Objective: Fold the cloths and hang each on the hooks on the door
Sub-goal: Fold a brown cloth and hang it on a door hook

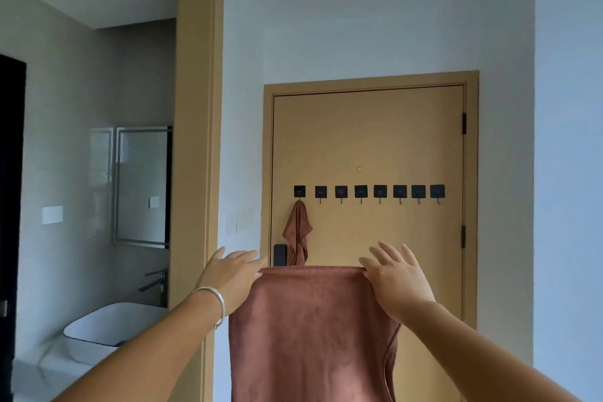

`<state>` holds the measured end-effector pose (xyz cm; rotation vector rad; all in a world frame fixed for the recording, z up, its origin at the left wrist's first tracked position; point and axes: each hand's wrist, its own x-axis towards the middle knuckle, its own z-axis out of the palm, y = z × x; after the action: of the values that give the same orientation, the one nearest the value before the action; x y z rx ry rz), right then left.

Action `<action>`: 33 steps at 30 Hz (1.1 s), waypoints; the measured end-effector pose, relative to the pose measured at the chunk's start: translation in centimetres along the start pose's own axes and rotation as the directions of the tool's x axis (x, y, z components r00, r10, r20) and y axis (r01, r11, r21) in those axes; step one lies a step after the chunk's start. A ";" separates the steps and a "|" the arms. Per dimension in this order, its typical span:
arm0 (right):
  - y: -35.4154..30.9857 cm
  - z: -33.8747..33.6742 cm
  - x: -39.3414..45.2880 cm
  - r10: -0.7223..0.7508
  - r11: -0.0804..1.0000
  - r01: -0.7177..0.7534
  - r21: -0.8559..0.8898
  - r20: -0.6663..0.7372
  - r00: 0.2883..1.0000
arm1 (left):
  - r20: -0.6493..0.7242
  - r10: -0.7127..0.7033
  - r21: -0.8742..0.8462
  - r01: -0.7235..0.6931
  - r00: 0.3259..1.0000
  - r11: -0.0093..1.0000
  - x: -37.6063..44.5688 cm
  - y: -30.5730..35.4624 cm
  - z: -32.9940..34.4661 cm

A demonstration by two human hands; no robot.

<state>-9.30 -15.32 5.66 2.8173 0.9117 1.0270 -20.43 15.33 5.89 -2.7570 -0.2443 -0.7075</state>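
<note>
Two hands up w/ brown cloth (313, 330) stretched btwn them, top edge level, rest hanging. My left hand (230, 277) pinches left corner, right hand (396, 277) pinches right corner, fingers splayed. 2nd cloth (297, 233) hangs on leftmost hook (299, 192) of door (368, 140).

Through the doorway on the left, a white basin (107, 325) sits below a dark tap (156, 281), with a framed mirror (143, 186) above on the grey wall. A white switch plate (52, 215) sits left of the mirror.
</note>
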 end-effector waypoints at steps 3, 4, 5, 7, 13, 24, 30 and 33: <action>1.2 3.3 4.3 0.013 1.000 -0.013 0.005 -0.002 1.000 | -0.011 -0.001 0.006 0.001 1.000 1.000 5.0 -0.7 2.6; 1.6 4.3 5.7 0.019 1.000 -0.019 0.010 -0.005 1.000 | -0.015 0.000 0.005 0.000 1.000 1.000 6.8 -1.0 3.4; 2.1 5.2 7.3 0.023 1.000 -0.023 0.012 -0.009 1.000 | -0.020 0.004 0.009 -0.004 1.000 1.000 8.7 -1.2 4.0; 3.2 6.6 10.4 0.024 1.000 -0.024 0.001 -0.024 0.999 | -0.034 0.008 0.014 -0.008 0.999 1.000 12.6 -1.7 4.9; 6.4 9.8 18.3 0.069 0.997 -0.070 -0.012 -0.077 0.995 | -0.101 0.017 0.014 -0.016 0.995 1.000 21.2 -2.0 7.0; 8.2 21.3 27.8 0.090 0.994 -0.090 -0.060 0.011 0.996 | -0.063 0.096 -0.019 -0.098 0.993 0.995 33.7 -3.6 17.4; 9.8 27.0 36.4 0.149 0.984 -0.150 -0.099 -0.013 0.989 | -0.163 0.183 -0.009 -0.187 0.970 0.982 44.1 -5.6 22.7; 10.2 29.4 41.3 0.178 0.978 -0.179 -0.108 -0.019 0.984 | -0.199 0.200 -0.034 -0.210 0.959 0.977 49.6 -7.1 25.1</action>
<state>38.83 3.32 8.88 2.8455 0.5902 1.0721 32.03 34.50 10.85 -2.6863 0.1030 -0.9309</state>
